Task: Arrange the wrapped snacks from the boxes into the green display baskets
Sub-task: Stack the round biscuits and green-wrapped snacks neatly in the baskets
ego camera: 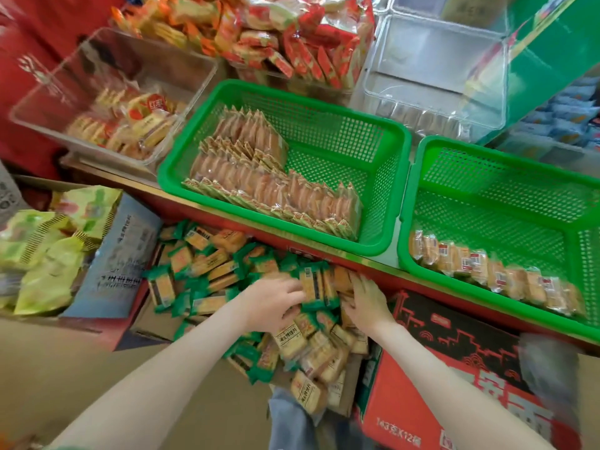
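Observation:
Two green display baskets stand on the shelf. The left basket (386, 157) holds neat rows of pinkish wrapped snacks (259, 177) on its left and front. The right basket (431, 151) has one row of yellow wrapped snacks (493, 271) along its front. Below the shelf lies an open box heaped with green-and-yellow wrapped snacks (207, 264). Both hands are down in that heap. My left hand (272, 303) and my right hand (367, 300) press from either side on a small upright stack of packets (319, 284).
Clear plastic bins (39, 102) with snacks stand at the back left, another clear bin (435, 60) at the back right. A heap of red-wrapped snacks (292, 37) sits behind the baskets. Yellow-green bags (48, 254) lie left; a red carton (454, 384) stands right.

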`<action>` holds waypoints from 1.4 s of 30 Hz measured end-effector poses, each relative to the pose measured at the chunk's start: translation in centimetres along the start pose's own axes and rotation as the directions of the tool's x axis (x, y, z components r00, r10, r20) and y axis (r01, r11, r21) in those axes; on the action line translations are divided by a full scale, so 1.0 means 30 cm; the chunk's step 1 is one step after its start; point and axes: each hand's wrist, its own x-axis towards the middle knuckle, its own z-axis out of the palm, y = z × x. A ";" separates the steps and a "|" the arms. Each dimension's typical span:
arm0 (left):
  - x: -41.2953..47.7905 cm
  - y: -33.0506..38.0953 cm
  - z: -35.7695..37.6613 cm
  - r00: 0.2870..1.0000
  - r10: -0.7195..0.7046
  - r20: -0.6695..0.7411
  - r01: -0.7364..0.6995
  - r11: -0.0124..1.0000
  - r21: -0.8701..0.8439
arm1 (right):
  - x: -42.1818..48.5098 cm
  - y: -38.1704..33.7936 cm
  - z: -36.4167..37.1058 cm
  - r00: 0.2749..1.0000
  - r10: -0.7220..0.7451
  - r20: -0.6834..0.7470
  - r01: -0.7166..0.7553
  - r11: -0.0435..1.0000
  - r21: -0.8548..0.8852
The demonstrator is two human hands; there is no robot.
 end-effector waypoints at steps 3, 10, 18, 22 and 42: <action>-0.014 -0.031 0.065 0.915 0.262 0.308 -0.279 0.960 0.013 | 0.027 -0.010 0.026 1.000 0.027 -0.001 -0.027 0.996 0.086; 0.042 -0.073 0.168 0.777 0.376 0.505 -0.519 0.837 0.176 | 0.076 -0.013 0.025 0.998 0.048 -0.039 -0.046 0.998 0.048; 0.053 -0.105 0.122 0.845 0.272 0.461 -0.372 0.917 0.142 | 0.073 -0.010 0.025 0.999 0.033 -0.009 -0.034 0.998 -0.051; 0.038 -0.101 0.059 0.907 0.237 0.349 -0.283 0.955 0.086 | 0.036 -0.017 0.007 0.996 -0.033 -0.083 0.031 0.999 -0.025; 0.578 0.464 -0.384 0.971 -0.187 -0.146 -0.018 0.554 -0.832 | -0.422 0.264 -0.581 0.926 0.055 -0.374 0.345 0.281 0.896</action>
